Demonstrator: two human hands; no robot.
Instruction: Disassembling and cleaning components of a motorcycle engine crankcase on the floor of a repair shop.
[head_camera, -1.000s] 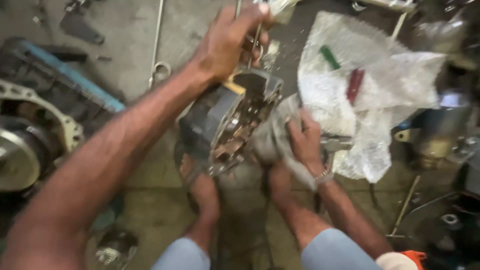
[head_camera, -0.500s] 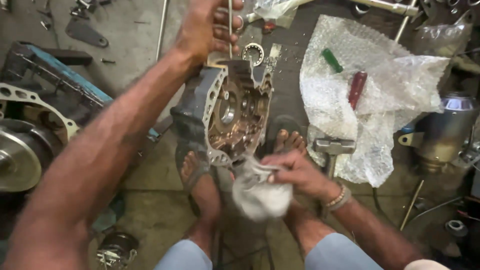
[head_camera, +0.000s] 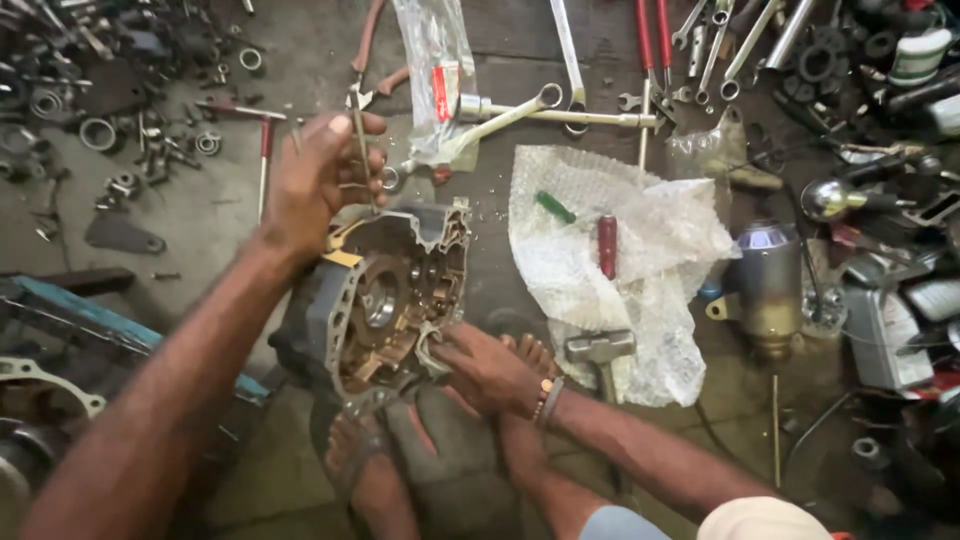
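A grey metal engine case (head_camera: 385, 295) stands on edge on the floor between my bare feet (head_camera: 360, 460), its open side with gears and bearings facing up. My left hand (head_camera: 320, 185) rests on the case's top edge, and its fingers are closed on a thin metal tool (head_camera: 360, 140). My right hand (head_camera: 485, 365) presses a grey rag (head_camera: 425, 350) against the lower right rim of the case. A bracelet sits on my right wrist.
A sheet of bubble wrap (head_camera: 640, 300) lies to the right with a green-handled tool (head_camera: 555, 207) and a red-handled tool (head_camera: 607, 246) on it. A hammer (head_camera: 600, 350) lies beside it. Wrenches (head_camera: 560, 110) lie at the top, loose rings and nuts (head_camera: 100, 130) at upper left, and a metal cylinder (head_camera: 765, 285) at right.
My right hand has brought the rag up from below the case to its lower right rim. My left hand stays at the case's top.
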